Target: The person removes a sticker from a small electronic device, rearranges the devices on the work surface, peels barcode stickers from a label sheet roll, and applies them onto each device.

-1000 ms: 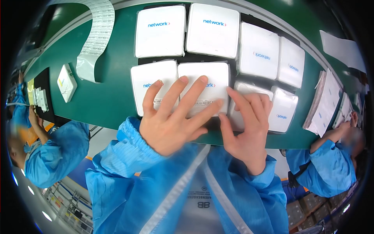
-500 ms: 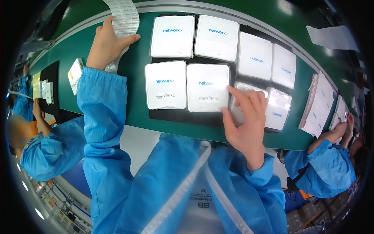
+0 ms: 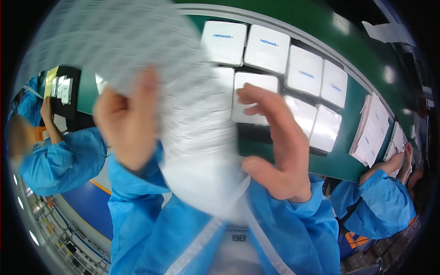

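Note:
A long white strip of printed labels [image 3: 197,105] sweeps across the head view from the upper left down to my chest, blurred by motion. My left hand [image 3: 130,117] pinches its left edge, thumb and fingers closed. To the right of the strip, my right hand [image 3: 284,146] is held open, thumb and fingers apart. It appears to hold nothing; whether the thumb touches the strip's edge I cannot tell. Behind that hand lies a white square box [image 3: 256,103] marked "network". The strip partly covers another white box [image 3: 225,87] to its left.
More white boxes [image 3: 268,48] lie in rows on black mats on the green table [image 3: 350,142]. A stack of white sheets [image 3: 370,130] stands to the right. Co-workers in blue sleeves [image 3: 68,160] work on both sides. A metal rail [image 3: 302,34] runs along the far edge.
My left hand has drawn the label strip from the table's far left toward my body, so it now covers much of the view. My right hand has left the boxes and lifted, fingers spread.

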{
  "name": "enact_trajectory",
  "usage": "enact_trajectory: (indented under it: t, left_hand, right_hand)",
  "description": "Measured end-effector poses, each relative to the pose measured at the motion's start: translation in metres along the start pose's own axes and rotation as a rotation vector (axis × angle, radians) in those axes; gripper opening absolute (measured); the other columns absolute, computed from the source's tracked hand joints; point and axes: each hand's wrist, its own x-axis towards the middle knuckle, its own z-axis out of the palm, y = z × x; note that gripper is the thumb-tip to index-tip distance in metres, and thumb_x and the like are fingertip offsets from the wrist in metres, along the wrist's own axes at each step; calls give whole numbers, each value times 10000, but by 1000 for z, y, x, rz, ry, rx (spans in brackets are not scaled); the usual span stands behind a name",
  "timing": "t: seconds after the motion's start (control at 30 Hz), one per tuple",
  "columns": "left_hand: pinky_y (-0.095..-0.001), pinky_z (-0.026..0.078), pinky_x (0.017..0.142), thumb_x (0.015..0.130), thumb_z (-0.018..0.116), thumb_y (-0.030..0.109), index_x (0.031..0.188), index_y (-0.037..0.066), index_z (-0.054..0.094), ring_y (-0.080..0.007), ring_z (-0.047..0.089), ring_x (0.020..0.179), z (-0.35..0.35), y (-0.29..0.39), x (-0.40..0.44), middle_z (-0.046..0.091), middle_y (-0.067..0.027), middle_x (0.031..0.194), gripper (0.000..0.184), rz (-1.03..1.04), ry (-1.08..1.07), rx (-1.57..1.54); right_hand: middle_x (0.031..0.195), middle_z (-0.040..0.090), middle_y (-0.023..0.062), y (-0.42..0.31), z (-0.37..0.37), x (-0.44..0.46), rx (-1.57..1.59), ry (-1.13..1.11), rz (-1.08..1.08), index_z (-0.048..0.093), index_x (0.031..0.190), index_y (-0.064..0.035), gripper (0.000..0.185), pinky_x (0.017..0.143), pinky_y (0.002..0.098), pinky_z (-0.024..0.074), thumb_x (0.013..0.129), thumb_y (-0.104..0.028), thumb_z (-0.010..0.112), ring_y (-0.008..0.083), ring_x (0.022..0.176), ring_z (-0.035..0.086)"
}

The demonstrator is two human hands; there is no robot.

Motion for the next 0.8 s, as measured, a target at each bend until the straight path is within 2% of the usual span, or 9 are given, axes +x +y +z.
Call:
enact_trajectory:
  t: [0.13, 0.23, 0.3, 0.37, 0.43, 0.47, 0.63, 0.7, 0.8]
  left_hand:
    - [-298, 533, 832, 966, 674, 56, 1164, -103, 661, -187, 684, 956, 40, -8, -29, 733, -153, 1091, 255, -35, -195, -18]
    - [-292, 541, 648, 879, 749, 46, 1053, -41, 709, -226, 715, 775, 43, -24, -26, 724, -171, 920, 199, 243, -132, 67]
    - [-308, 555, 623, 868, 746, 33, 1005, -39, 714, -271, 722, 773, 33, -17, -23, 731, -180, 932, 158, 437, -172, 285]
    - [-312, 563, 611, 880, 740, 38, 1120, -46, 670, -252, 733, 792, 30, -15, -23, 734, -199, 995, 264, 426, -274, 260]
    - [-302, 560, 602, 884, 740, 31, 1284, -53, 556, -217, 730, 779, 35, -11, -25, 726, -195, 1036, 449, 137, -314, 9]
    - [-326, 581, 815, 899, 708, -13, 1434, -26, 408, -239, 724, 950, 34, -12, -24, 692, -238, 1177, 613, 41, -351, -63]
    - [-309, 558, 788, 881, 690, -30, 1506, -15, 244, -223, 702, 944, 13, -3, -48, 671, -212, 1200, 768, 32, -173, -147]
    - [-304, 541, 750, 815, 774, 22, 1464, -3, 390, -214, 689, 911, 1, 2, -59, 687, -168, 1150, 754, 135, -407, 83]
    - [-306, 537, 753, 760, 840, 61, 1229, 5, 674, -182, 678, 891, 9, 4, -64, 704, -127, 1121, 500, -38, -524, 87]
  right_hand:
    - [1154, 686, 187, -12, 20, -3, 226, -12, 332, 555, 1345, 78, 540, 920, 344, 511, 839, -52, 694, 244, 1019, 669]
    - [1172, 706, 182, -17, 1, -10, 531, 59, 599, 582, 1323, 87, 470, 919, 310, 524, 984, -237, 561, 229, 1033, 693]
    - [1185, 701, 197, -5, -3, -12, 700, 69, 468, 571, 1336, 101, 517, 922, 316, 533, 1021, -305, 520, 208, 1048, 686]
    - [1188, 699, 190, -6, -3, -12, 725, 56, 442, 569, 1328, 115, 464, 906, 314, 543, 1029, -239, 549, 185, 1040, 683]
    - [1167, 709, 176, -11, 6, -9, 487, 53, 586, 590, 1300, 107, 387, 875, 304, 552, 1014, -154, 581, 168, 1006, 690]
    - [1141, 721, 159, -10, 8, -10, 435, 57, 603, 614, 1269, 95, 320, 851, 284, 555, 1002, -82, 595, 146, 986, 691]
    - [1120, 728, 147, -5, 17, -8, 407, 182, 612, 629, 1253, 80, 292, 848, 267, 550, 1011, -76, 584, 134, 984, 687]
    - [1125, 726, 147, -5, 23, -3, 385, 257, 596, 625, 1255, 79, 290, 853, 265, 548, 1013, -75, 580, 132, 989, 685]
    - [1163, 715, 156, -5, 32, 1, 331, 313, 508, 604, 1275, 80, 304, 881, 280, 547, 1013, -72, 579, 145, 1012, 682]
